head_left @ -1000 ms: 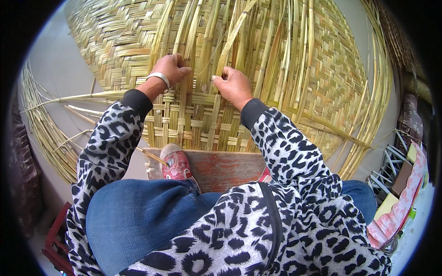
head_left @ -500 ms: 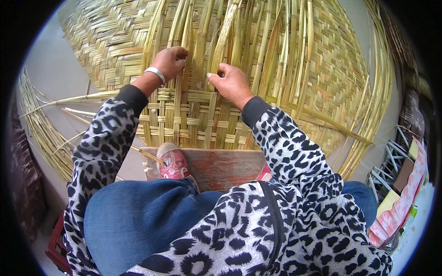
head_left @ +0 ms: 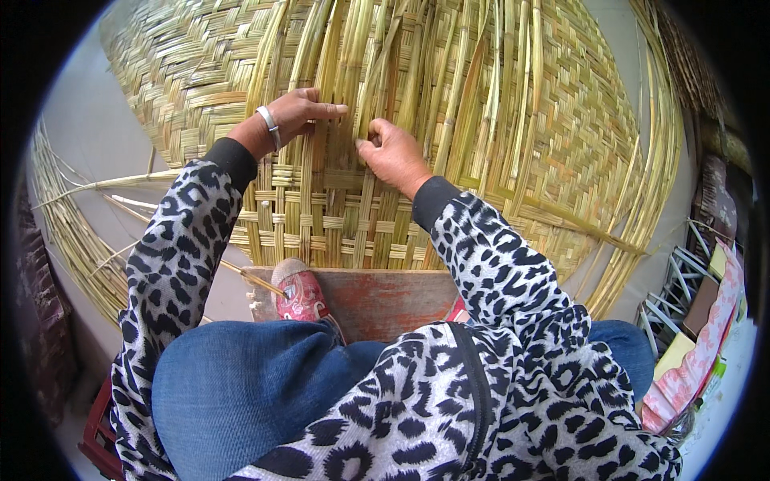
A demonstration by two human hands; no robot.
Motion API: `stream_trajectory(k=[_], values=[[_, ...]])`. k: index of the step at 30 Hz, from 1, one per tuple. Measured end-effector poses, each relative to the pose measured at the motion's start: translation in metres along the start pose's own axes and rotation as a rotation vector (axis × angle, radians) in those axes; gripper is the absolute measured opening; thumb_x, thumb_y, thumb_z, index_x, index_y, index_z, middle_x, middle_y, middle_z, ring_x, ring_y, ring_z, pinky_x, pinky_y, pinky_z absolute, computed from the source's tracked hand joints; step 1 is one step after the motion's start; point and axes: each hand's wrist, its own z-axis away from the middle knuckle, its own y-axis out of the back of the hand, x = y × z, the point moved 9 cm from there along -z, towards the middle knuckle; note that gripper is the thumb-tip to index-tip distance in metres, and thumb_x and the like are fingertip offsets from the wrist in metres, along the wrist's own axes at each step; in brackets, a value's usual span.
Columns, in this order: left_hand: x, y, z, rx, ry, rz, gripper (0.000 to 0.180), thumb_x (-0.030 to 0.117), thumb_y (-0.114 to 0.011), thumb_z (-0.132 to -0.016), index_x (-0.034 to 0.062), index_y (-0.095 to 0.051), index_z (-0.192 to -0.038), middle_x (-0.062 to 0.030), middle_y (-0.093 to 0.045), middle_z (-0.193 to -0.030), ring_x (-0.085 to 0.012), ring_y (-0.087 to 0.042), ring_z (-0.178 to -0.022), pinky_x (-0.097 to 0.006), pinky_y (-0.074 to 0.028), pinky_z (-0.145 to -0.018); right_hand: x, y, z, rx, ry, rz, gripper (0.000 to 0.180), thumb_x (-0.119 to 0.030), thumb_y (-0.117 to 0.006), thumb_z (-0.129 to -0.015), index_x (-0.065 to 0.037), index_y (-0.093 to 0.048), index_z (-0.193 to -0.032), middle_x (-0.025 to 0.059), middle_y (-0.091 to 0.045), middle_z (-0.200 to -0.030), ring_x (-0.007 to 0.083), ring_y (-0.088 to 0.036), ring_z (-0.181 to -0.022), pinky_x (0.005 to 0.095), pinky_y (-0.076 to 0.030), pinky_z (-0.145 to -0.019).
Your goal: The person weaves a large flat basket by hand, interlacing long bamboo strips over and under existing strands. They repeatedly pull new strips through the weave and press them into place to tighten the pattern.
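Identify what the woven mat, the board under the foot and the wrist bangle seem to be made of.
Woven mat: flat yellow-green plant strips, probably split bamboo or reed, matte and fibrous.
Board: apparently wood, with worn reddish paint.
Bangle on the left hand: looks like metal, silvery and shiny.

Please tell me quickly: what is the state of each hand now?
Left hand: open, fingers flat on the woven mat.
Right hand: closed, pinching a strip of the mat.

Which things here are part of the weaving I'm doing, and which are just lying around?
In use: woven mat; upright strips; left hand; right hand; wooden board underfoot.

Lying about: loose strips at left; clutter at right.
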Motion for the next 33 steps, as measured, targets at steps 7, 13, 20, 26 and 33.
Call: stream_trajectory(k=[7, 13, 20, 26, 33], values=[[-0.005, 0.005, 0.004, 0.049, 0.088, 0.3, 0.07, 0.035, -0.079, -0.083, 0.008, -0.051, -0.142, -0.0061, -0.061, -0.106, -0.0172, -0.061, -0.097, -0.03, -0.049, -0.084, 0.008, -0.03, -0.001, -0.171, 0.124, -0.058, 0.04, -0.012, -0.063, -0.088, 0.001, -0.057, -0.126, 0.0185, -0.066, -0.119, 0.0286, -0.063, -0.112, 0.0356, -0.046, -0.099], [0.024, 0.056, 0.041, 0.272, -0.197, 0.697, 0.048, 0.025, -0.065, -0.096, 0.0094, -0.051, -0.139, -0.0055, -0.066, -0.119, -0.018, -0.062, -0.111, -0.041, -0.05, -0.096, 0.012, -0.032, -0.011, -0.2, 0.164, -0.158, 0.037, -0.013, -0.063, -0.087, -0.001, -0.061, -0.122, 0.0158, -0.068, -0.113, 0.0283, -0.064, -0.107, 0.0355, -0.048, -0.096], [-0.041, 0.096, 0.12, 0.688, -0.183, 0.59, 0.017, 0.009, -0.062, -0.096, 0.0062, -0.064, -0.112, -0.0099, -0.071, -0.109, -0.0221, -0.068, -0.105, -0.038, -0.057, -0.09, 0.008, -0.03, -0.011, -0.162, 0.1, 0.005, 0.039, -0.012, -0.058, -0.084, 0.0, -0.056, -0.121, 0.0135, -0.069, -0.101, 0.0299, -0.066, -0.097, 0.039, -0.05, -0.089], [-0.115, 0.093, 0.16, 0.884, 0.115, 0.483, 0.015, 0.002, -0.063, -0.092, 0.0039, -0.069, -0.106, -0.0062, -0.071, -0.102, -0.0147, -0.068, -0.09, -0.026, -0.061, -0.067, -0.007, -0.03, -0.002, -0.103, 0.151, 0.188, 0.052, -0.009, -0.055, -0.084, 0.004, -0.045, -0.134, 0.0177, -0.069, -0.107, 0.0357, -0.066, -0.101, 0.0428, -0.05, -0.094], [-0.115, 0.094, 0.157, 0.718, 0.001, 0.692, 0.017, 0.003, -0.061, -0.094, 0.0051, -0.067, -0.11, -0.0076, -0.07, -0.104, -0.0177, -0.068, -0.092, -0.031, -0.061, -0.08, -0.065, -0.023, 0.027, 0.241, 0.472, 0.51, 0.047, -0.003, -0.061, -0.085, -0.001, -0.052, -0.131, 0.0162, -0.059, -0.122, 0.0307, -0.054, -0.119, 0.0408, -0.044, -0.107]])
